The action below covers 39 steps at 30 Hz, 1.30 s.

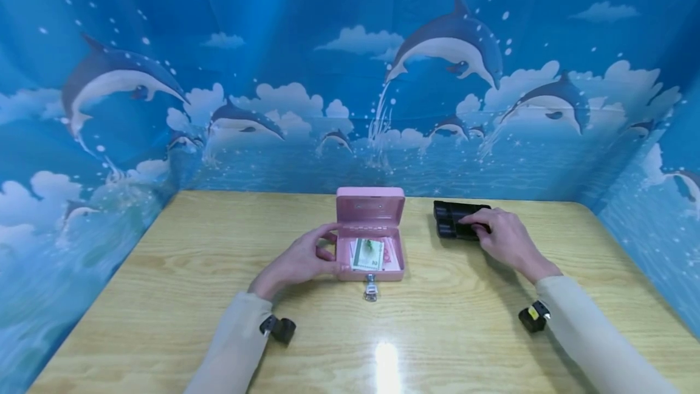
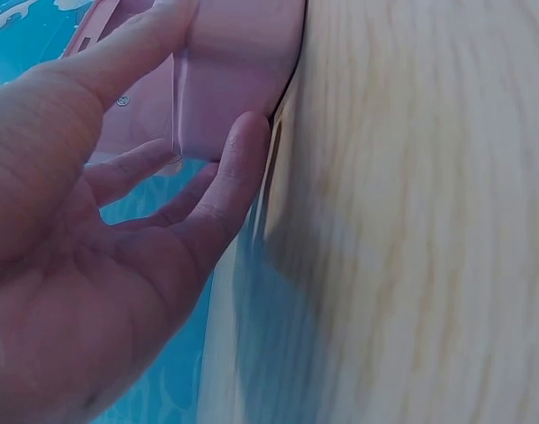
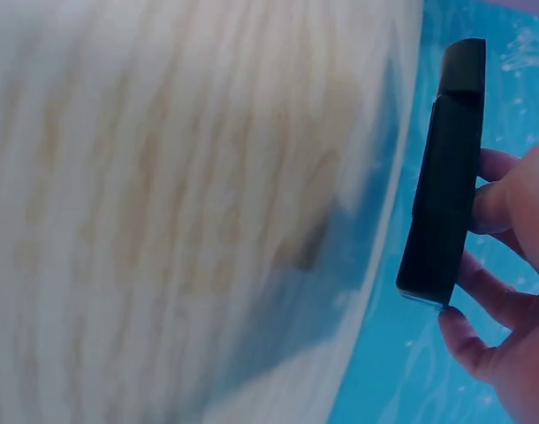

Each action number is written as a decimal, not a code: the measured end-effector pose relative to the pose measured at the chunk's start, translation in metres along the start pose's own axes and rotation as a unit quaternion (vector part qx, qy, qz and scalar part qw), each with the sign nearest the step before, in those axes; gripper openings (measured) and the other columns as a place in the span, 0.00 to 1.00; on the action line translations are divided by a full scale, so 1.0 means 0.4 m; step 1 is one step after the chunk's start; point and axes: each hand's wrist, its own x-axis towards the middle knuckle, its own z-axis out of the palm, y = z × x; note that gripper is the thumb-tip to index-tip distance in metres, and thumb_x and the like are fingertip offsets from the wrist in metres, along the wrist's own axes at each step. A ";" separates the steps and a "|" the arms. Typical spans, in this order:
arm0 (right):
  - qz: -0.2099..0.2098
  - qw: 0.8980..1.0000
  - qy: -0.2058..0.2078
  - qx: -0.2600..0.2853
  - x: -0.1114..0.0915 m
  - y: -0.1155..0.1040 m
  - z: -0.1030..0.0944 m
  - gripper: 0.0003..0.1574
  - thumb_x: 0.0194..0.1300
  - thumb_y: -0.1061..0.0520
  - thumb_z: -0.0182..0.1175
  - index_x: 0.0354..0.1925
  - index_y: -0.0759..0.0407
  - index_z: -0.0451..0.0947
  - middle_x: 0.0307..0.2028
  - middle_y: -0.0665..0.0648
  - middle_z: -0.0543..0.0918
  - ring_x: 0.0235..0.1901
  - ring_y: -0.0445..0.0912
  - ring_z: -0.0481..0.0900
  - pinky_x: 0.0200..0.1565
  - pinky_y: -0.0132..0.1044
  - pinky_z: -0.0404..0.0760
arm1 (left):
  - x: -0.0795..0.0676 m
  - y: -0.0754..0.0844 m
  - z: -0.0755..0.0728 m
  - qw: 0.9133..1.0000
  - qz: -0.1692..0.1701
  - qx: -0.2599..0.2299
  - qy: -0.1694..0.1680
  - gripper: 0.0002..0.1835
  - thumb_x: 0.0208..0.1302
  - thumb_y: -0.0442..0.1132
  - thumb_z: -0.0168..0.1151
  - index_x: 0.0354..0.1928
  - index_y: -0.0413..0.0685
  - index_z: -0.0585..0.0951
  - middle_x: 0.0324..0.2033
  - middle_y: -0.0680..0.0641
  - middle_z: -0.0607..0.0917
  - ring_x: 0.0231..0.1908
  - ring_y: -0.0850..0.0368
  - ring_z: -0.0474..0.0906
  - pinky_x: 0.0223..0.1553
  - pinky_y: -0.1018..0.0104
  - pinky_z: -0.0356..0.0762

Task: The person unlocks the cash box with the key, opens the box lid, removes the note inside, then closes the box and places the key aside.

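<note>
Looking over the pale wood-grained bench [image 1: 448,315], we find the pink, rectangular, metal-looking box [image 1: 386,276] towards its far side, the matching pink lid [image 1: 370,194] tipped up and back on its hinge. We read that stance as leaving the inside within reach. A green-and-white paper note [image 1: 367,254] lies in it, overlapping a red-and-white paper note [image 1: 389,254]; the low walls, we think, keep the loose paper together. A silver-coloured metal fitting [image 1: 370,289] juts from the front wall towards us; we take it for a lock, though it is too small to be sure.

The person's left hand [image 1: 303,257] holds the box's left end, thumb towards the front, the fingers parted and bent towards the hinge. We judge that this wide hold steadies the box, since an upright lid puts weight at the back.

Well apart, to the right of the box, the right hand [image 1: 505,239] pinches a black, slab-shaped, plastic-looking tray [image 1: 447,213] by its right part, leaving the hollows on its left uncovered. That part lies nearest the wrist, so we suppose it was the easy place to grip. In the right wrist view the tray shows apart from the shadow on the bench, which suggests it is raised; we cannot tell whether any edge touches.
</note>
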 end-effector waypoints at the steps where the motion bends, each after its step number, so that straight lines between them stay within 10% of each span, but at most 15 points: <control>1: 0.002 1.000 -0.001 -0.001 0.003 0.007 0.003 0.23 0.57 0.77 0.60 0.45 0.59 0.89 0.43 0.66 0.90 0.24 0.45 0.74 0.29 0.36 0.71 | 0.000 -0.001 -0.001 1.000 0.001 -0.001 0.001 0.50 0.55 0.37 0.77 0.78 0.62 0.62 0.65 0.42 0.76 0.51 0.52 0.83 0.57 0.53 0.84; 25: 0.069 0.996 -0.056 0.024 0.039 0.079 0.031 0.26 0.63 0.76 0.49 0.48 0.61 0.88 0.51 0.73 0.86 0.14 0.39 0.51 0.21 0.31 0.54 | 0.002 0.001 -0.008 1.000 0.016 -0.001 -0.012 0.50 0.56 0.37 0.78 0.78 0.59 0.62 0.66 0.41 0.75 0.51 0.52 0.82 0.57 0.55 0.84; 39: 0.076 0.996 -0.029 0.034 0.038 0.061 0.018 0.19 0.67 0.70 0.57 0.53 0.62 0.86 0.55 0.75 0.83 0.14 0.41 0.61 0.20 0.33 0.60 | 0.007 0.004 -0.004 1.000 0.009 0.000 -0.006 0.50 0.54 0.39 0.79 0.77 0.61 0.64 0.64 0.42 0.76 0.50 0.53 0.83 0.56 0.55 0.85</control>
